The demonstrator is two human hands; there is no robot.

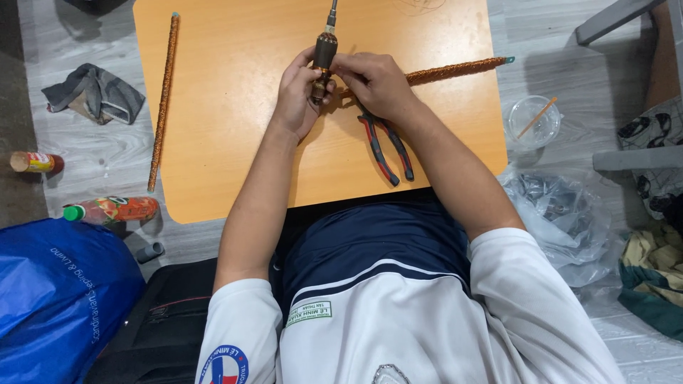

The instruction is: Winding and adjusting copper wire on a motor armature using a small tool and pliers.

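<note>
My left hand (295, 96) grips the lower end of a dark brown cylindrical part with a metal shaft (325, 53), held upright over the orange table (228, 142). My right hand (373, 82) pinches the same part from the right side, fingertips touching it. Under my right hand runs a long copper-wound rod (455, 70) that points to the right table edge. Pliers with red and black handles (388, 149) lie on the table just below my right wrist.
A second copper-wound rod (163, 99) lies along the table's left edge. On the floor sit a grey rag (96, 92), two bottles (114, 209), a blue bag (60, 288), a clear plastic cup with a stick (532, 121) and a plastic bag (562, 213).
</note>
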